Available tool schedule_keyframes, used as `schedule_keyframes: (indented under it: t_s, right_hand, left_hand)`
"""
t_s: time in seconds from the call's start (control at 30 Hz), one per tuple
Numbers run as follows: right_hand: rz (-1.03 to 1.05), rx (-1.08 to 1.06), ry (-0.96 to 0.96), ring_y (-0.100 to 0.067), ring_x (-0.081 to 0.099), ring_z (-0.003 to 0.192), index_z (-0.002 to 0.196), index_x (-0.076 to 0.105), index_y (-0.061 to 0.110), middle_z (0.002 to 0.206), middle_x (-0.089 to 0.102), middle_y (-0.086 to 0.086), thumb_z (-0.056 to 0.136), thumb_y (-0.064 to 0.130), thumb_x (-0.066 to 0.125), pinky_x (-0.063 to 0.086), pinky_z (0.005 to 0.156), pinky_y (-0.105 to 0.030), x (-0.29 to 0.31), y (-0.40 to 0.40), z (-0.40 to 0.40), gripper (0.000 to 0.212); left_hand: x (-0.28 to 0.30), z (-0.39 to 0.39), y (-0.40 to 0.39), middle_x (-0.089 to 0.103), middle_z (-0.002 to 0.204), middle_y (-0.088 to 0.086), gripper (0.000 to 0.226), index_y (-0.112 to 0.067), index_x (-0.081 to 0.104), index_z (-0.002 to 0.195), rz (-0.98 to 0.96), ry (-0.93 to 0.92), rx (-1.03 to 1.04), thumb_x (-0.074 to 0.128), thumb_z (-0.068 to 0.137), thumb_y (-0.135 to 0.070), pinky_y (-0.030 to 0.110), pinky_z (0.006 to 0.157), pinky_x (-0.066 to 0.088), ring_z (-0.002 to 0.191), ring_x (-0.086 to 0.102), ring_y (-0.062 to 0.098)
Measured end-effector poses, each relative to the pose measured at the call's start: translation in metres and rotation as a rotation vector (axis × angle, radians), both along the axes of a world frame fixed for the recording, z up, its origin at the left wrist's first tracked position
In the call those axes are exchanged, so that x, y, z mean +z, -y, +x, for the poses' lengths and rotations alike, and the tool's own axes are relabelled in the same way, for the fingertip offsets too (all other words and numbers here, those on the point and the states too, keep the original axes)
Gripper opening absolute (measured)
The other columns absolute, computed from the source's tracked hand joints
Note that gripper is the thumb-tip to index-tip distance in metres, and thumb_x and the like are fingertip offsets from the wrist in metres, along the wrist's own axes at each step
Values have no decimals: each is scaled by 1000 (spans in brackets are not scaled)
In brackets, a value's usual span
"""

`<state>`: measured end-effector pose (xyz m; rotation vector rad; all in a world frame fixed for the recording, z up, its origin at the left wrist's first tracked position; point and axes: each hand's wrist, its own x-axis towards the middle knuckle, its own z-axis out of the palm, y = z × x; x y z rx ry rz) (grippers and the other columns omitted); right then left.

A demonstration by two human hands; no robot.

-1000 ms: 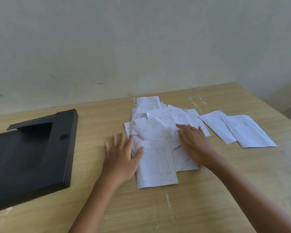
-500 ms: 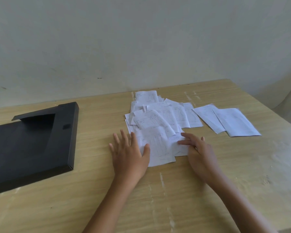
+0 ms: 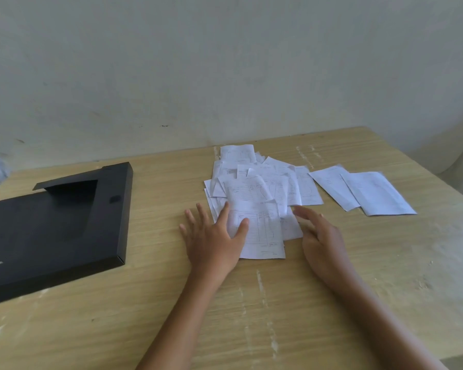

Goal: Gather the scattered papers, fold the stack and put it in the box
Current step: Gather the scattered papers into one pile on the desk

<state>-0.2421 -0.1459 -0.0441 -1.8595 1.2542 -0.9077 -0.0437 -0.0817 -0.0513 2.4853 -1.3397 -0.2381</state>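
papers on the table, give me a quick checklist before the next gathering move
1. Left hand on the pile: ok, fingers spread flat, thumb and forefinger on the nearest sheet.
2. Right hand at the pile's right edge: ok, open, fingertips by the sheets; contact cannot tell.
3. All papers in one pile: not ok, the main pile is loose and fanned, and two sheets lie apart to the right.
4. Stack squared for folding: not ok, edges point many ways.
5. Black box within reach on the left: ok, lying flat on the table.
6. Box open to receive the stack: cannot tell.
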Motion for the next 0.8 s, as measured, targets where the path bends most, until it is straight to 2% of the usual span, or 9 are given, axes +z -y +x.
schedule_keyframes:
  t_s: [0.07, 0.17, 0.3, 0.43, 0.5, 0.53, 0.6, 0.7, 0.8]
  right_hand:
    - [-5, -77, 7, -20, 57, 123, 130, 61, 21, 124, 68, 0, 93, -3, 44, 41, 110, -39, 0, 3, 0, 48]
    - [17, -109, -3, -19, 57, 112, 117, 66, 10, 106, 71, -4, 98, 2, 44, 30, 116, -31, 0, 2, 5, 30]
    - [-45, 26, -176, -12, 59, 112, 127, 63, 12, 111, 70, 4, 94, -6, 37, 4, 119, -21, -1, 1, 10, 45]
    - [4, 62, -123, -17, 62, 110, 114, 64, 11, 107, 72, -1, 94, -4, 39, 11, 116, -15, 0, 3, 7, 36]
    - [33, 27, -90, -27, 54, 124, 120, 61, 7, 124, 65, -8, 98, 3, 40, 32, 108, -22, 2, 10, 7, 30]
    - [63, 19, -106, -26, 42, 138, 132, 57, 10, 140, 57, -7, 98, 6, 40, 32, 110, -28, 5, 15, 8, 38]
    - [93, 19, -178, -21, 23, 151, 146, 46, 13, 156, 41, -4, 98, 6, 37, 16, 124, -36, 7, 28, 10, 50]
    - [6, 105, -264, -22, 31, 149, 135, 55, 15, 141, 56, -3, 102, 10, 33, 3, 126, -39, 3, 43, 16, 40]
    - [-25, 172, -289, -13, 15, 154, 148, 45, 17, 158, 40, 1, 102, 10, 31, -4, 126, -35, -7, 53, 19, 49]
  left_hand:
    - [-1, 6, -1, 2, 173, 19, 78, -35, 23, 163, -15, 10, 32, 27, 96, -76, 57, 126, -4, 160, -10, 39]
    - [-2, 11, -1, 5, 172, 22, 82, -16, 30, 161, 11, 6, 87, 27, 99, -70, 56, 129, -1, 160, -7, 39]
    - [0, -7, 4, 3, 174, 18, 77, -24, 23, 164, 36, -44, 13, 23, 101, -69, 56, 127, -7, 160, -11, 37]
    - [-1, -17, 12, 2, 174, 14, 77, -26, 18, 165, 17, -69, -4, 21, 101, -69, 58, 126, -7, 160, -11, 35]
    - [1, -8, 18, 3, 174, 14, 77, -24, 19, 164, -18, -61, 23, 25, 102, -67, 60, 126, -4, 161, -10, 34]
    - [1, -1, 23, 3, 174, 15, 77, -21, 20, 164, -24, -56, 39, 27, 102, -66, 60, 127, -3, 161, -9, 34]
    - [1, 15, 31, 8, 173, 16, 79, -16, 22, 163, -11, -39, 69, 28, 102, -65, 61, 127, -1, 161, -6, 35]
    - [1, 25, 40, 15, 173, 12, 69, -29, 29, 160, 13, 9, 16, 27, 101, -65, 64, 125, -1, 161, -2, 37]
    - [-1, 26, 41, 9, 175, 4, 70, -33, 18, 164, 23, 0, -54, 21, 102, -66, 62, 124, -6, 161, -7, 32]
